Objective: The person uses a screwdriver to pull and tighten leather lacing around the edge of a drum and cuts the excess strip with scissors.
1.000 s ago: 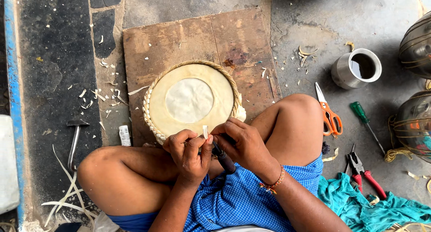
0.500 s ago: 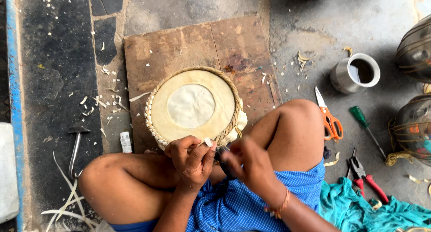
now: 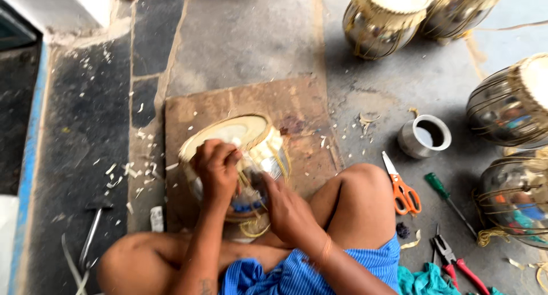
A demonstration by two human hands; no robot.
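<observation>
A small metal drum (image 3: 240, 141) with a pale skin head and tan lacing is tilted on a brown wooden board (image 3: 274, 101), between my crossed legs. My left hand (image 3: 216, 166) grips its near rim, fingers curled over the lacing. My right hand (image 3: 285, 206) presses against the drum's lower side and pinches something small and dark there; motion blur hides what it is.
Orange-handled scissors (image 3: 402, 189), a green screwdriver (image 3: 448, 201) and red-handled pliers (image 3: 456, 263) lie on the floor at right. A metal cup (image 3: 425, 136) stands beyond them. Several laced metal drums (image 3: 382, 18) stand at the back and right. A hammer (image 3: 91, 238) lies at left among shavings.
The view has swung up and back. The drum, lying with its head facing up before, is now tipped on its side. My left hand has shifted onto its rim and my right hand to its side.
</observation>
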